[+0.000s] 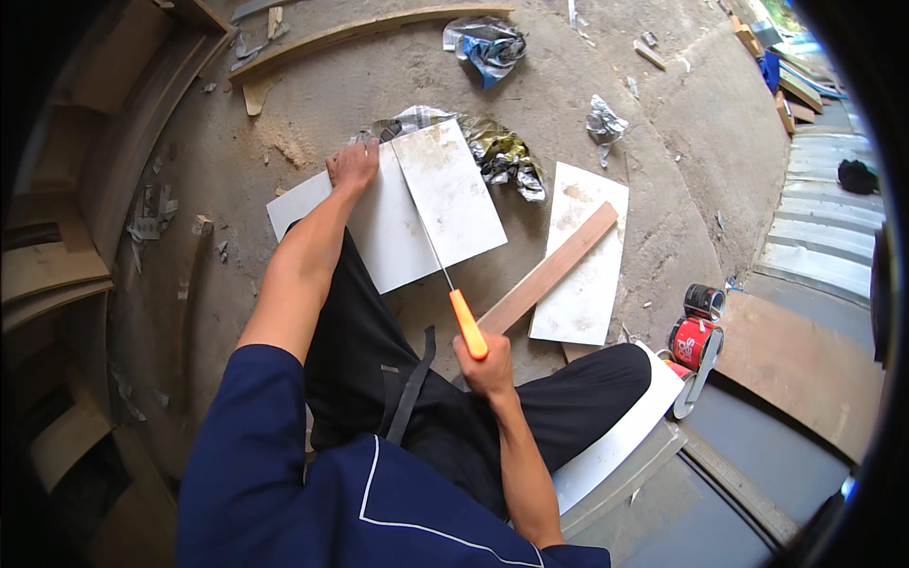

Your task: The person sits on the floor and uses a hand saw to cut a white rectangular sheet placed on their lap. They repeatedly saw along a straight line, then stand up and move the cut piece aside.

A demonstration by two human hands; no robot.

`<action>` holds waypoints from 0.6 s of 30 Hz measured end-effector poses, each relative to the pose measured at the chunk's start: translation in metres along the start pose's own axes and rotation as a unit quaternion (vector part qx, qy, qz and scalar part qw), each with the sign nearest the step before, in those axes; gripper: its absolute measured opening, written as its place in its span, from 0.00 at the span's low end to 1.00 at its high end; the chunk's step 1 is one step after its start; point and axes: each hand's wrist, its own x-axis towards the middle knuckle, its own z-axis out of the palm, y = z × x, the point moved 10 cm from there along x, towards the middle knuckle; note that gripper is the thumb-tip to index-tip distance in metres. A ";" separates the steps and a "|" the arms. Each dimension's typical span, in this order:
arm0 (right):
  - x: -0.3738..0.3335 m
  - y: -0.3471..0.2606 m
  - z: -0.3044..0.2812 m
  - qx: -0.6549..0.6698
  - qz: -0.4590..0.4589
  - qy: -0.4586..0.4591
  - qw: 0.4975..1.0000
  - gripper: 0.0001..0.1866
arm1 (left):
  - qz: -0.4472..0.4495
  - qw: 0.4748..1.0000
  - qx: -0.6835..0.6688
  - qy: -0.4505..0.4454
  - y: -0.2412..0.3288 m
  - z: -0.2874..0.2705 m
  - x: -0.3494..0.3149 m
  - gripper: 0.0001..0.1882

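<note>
My right hand (487, 365) is closed round the orange handle of a handsaw (467, 322). Its thin blade runs away from me along a line between the left and right parts of a white board (396, 241); I cannot tell how deep the cut goes. At the board's far edge, my left hand (353, 165) grips it, the fingers curled over and partly hidden. A reddish wooden strip (554, 265) slants out from beside my right hand, its far end over a second white board (592, 237) with brown stains.
Crumpled foil and paper (504, 156) lie beyond the board, another crumpled bundle (487, 49) farther off. A long wooden slat (369, 30) crosses the far floor. Cans (696, 341) stand to my right near corrugated metal sheets (819, 213). Wooden shelving (57, 237) lines the left.
</note>
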 end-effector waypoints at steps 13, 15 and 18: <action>0.057 -0.061 -0.006 -0.033 -0.042 -0.018 0.998 0.16 | -0.030 0.997 0.072 -0.015 -0.056 -0.016 -0.052 0.59; 0.064 -0.054 -0.015 -0.021 0.003 -0.037 0.999 0.16 | 0.037 0.997 0.055 -0.046 -0.006 -0.005 -0.084 0.62; 0.070 -0.067 -0.007 -0.013 0.009 -0.056 0.998 0.16 | 0.110 0.986 0.093 -0.086 0.003 0.019 -0.113 0.73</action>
